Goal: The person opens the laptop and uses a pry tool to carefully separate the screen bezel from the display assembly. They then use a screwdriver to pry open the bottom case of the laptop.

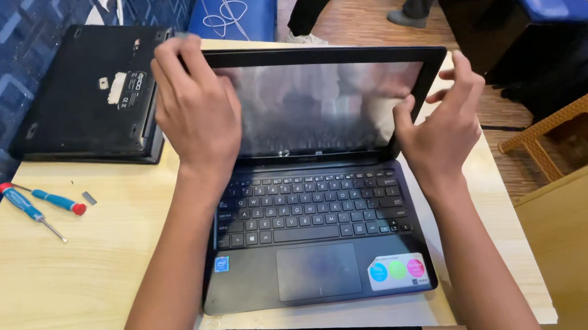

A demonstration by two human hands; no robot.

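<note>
The open laptop (312,215) sits at table (36,274) centre, its thin, stiff, likely fragile lid gripped by the left hand (196,113) at 10 o'clock and the right hand (441,130) at 3 o'clock; hold the bezel edges, not the glass.

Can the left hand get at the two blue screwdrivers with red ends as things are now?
Probably yes. The screwdrivers lie on bare table to its left, nothing between; but the left hand grips the laptop lid.
</note>
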